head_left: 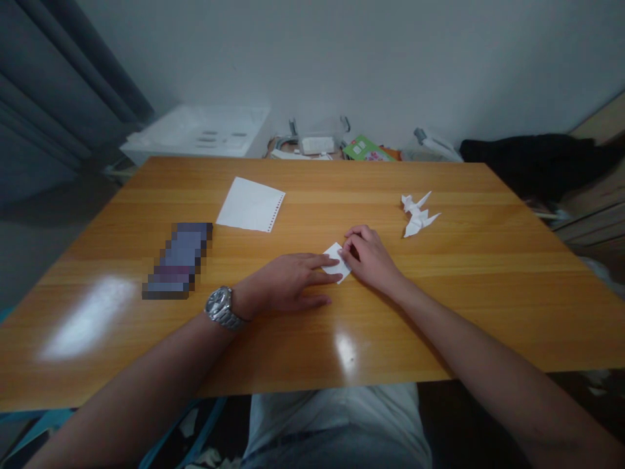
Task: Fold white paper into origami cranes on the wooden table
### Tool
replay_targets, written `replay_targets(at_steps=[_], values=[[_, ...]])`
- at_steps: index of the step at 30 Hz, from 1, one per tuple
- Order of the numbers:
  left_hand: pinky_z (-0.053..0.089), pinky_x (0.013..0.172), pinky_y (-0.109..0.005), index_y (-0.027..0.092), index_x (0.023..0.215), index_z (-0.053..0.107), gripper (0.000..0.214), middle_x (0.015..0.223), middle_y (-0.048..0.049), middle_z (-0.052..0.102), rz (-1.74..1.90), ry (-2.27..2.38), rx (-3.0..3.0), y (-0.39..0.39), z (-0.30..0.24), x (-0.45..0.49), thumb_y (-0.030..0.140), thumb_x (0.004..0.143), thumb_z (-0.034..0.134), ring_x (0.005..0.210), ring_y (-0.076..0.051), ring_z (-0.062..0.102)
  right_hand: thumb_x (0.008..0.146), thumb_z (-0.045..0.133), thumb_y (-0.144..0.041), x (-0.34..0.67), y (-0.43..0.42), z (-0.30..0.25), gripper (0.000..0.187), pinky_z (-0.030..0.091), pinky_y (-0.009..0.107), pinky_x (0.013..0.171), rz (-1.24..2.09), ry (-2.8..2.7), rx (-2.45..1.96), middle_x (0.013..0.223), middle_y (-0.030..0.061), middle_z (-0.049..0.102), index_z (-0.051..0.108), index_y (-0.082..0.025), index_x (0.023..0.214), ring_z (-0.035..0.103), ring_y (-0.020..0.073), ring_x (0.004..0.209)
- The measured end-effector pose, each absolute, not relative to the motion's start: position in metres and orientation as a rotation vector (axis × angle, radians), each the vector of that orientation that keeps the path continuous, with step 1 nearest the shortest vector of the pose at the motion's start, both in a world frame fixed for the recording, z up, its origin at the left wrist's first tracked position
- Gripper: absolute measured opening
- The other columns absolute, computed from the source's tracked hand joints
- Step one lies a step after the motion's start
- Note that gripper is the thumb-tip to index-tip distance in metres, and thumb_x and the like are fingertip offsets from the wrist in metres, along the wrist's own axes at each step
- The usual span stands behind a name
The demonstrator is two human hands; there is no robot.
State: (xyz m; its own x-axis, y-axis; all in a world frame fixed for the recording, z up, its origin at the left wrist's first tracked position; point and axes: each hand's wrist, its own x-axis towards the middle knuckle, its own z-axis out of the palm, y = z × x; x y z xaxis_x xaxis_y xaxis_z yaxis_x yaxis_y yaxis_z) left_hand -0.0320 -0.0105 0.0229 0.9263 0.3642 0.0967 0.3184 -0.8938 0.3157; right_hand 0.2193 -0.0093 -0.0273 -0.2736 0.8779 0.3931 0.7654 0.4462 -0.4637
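Observation:
A small folded square of white paper (336, 251) lies on the wooden table, turned so that one corner points away from me. My left hand (293, 280) rests beside it with outstretched fingers, two of them pressing on the paper. At the paper's right corner, my right hand (368, 257) pinches the edge between thumb and forefinger. The fingers cover part of the folds. Farther right sit white folded paper figures (416, 216), shaped like cranes. A larger white sheet (251, 204) with a perforated right edge lies flat at the back left.
A pixelated phone-like object (178, 260) lies on the left of the wooden table (312, 352). Past the far edge stand a white plastic bin (195, 130), a green booklet (366, 148) and cables. Dark cloth (537, 156) lies beyond the right corner.

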Motion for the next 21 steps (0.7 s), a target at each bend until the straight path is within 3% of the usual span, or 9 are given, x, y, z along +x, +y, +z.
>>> replay_targets(at_steps=[9,14,21], values=[[0.048,0.112,-0.041,0.025,0.141,0.059,0.044,0.157,-0.0097,0.046,0.232,0.518,2.786,-0.0108,0.0242,-0.0319,0.04,0.1,0.056,0.137,-0.027,0.055,0.092,0.062,-0.024,0.2186,-0.0086,-0.0288,0.008,0.049,0.048,0.099,0.222,-2.088,-1.364,0.111,0.0135,0.06,0.06,-0.021,0.085,0.058,0.0304,0.111],[0.041,0.119,-0.041,0.027,0.142,0.059,0.044,0.154,-0.0074,0.051,0.245,0.523,2.777,-0.0101,0.0189,-0.0327,0.044,0.101,0.054,0.142,-0.024,0.05,0.092,0.063,-0.024,0.2187,-0.0091,-0.0282,0.007,0.048,0.048,0.098,0.23,-2.078,-1.347,0.108,0.0117,0.06,0.06,-0.021,0.086,0.057,0.0294,0.108],[0.036,0.122,-0.043,0.031,0.144,0.057,0.046,0.158,-0.0032,0.046,0.209,0.522,2.767,-0.0094,0.0163,-0.0338,0.048,0.102,0.052,0.146,-0.025,0.044,0.093,0.064,-0.03,0.2282,-0.0099,-0.0217,0.01,0.047,0.046,0.099,0.378,-2.104,-1.296,0.111,0.0108,0.059,0.061,-0.021,0.091,0.057,0.0279,0.11]])
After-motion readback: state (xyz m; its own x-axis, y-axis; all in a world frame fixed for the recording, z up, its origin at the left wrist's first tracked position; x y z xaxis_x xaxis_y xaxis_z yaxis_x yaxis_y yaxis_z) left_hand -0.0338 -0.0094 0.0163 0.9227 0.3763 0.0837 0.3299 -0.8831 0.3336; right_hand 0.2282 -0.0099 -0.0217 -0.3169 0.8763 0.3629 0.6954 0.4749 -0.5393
